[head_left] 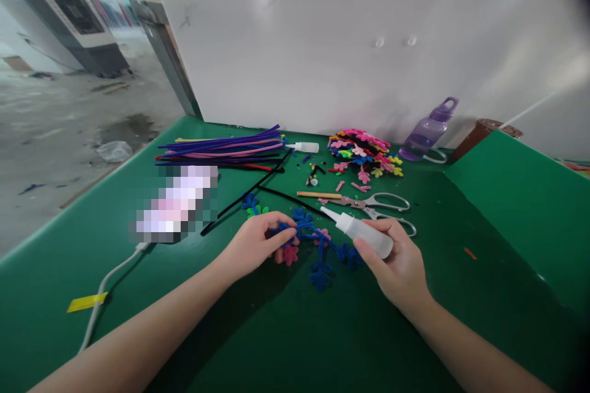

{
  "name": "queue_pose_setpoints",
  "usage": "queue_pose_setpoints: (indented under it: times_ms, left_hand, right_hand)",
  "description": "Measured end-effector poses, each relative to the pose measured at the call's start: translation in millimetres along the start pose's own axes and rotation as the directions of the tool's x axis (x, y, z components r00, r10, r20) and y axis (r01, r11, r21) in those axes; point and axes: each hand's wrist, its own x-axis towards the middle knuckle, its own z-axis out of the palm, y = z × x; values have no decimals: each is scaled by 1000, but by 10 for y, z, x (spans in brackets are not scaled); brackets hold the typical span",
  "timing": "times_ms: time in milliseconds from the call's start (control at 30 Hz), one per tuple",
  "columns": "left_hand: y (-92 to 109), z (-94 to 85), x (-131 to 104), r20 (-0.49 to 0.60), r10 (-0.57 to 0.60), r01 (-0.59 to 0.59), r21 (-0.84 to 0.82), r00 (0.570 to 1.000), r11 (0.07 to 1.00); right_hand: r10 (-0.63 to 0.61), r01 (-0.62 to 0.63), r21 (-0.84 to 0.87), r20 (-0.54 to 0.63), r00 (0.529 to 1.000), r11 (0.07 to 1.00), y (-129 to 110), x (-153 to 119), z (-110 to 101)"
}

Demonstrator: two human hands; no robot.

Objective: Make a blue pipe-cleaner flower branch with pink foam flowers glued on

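Note:
My left hand [259,242] pinches a blue pipe-cleaner branch [302,218] that carries blue, pink and red fuzzy flowers and leaves. Part of the branch is hidden under the fingers. My right hand [401,261] is closed round a small white glue bottle [364,235], tilted with its pointed nozzle toward the upper left, above the branch's right side. Black pipe cleaners [239,198] lie just beyond the hands. Scissors [369,204] with grey handles rest behind the right hand, beside a thin wooden stick [319,194].
Behind are a bundle of pipe cleaners [221,148], another glue bottle [306,147] and a pile of colourful fuzzy flowers [362,150]. A purple water bottle [424,135] and brown cup [483,132] stand at the wall. Left lies a blurred-out device with a white cable [102,282].

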Motion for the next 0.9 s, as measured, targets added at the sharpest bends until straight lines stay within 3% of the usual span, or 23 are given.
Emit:
queue_pose_setpoints:
  times_ms: [333,567,733,900]
  left_hand:
    - [5,-16,-12,-38,-10,11,42,999,999]
    - [-12,-9,-7,21,-13,15,-82,1000,997]
    - [-3,-6,-1,50,17,-8,-171,999,985]
    - [14,-12,-2,22,19,-15,-185,1000,983]
  right_hand:
    - [-57,64,-56,109,992,996,-20,-31,-1]
    - [-118,138,-132,146,982,982,-10,-31,10]
    - [-177,207,-196,160,971,958,6,-29,32]
    - [-158,176,-201,102,982,964,16,-47,27]
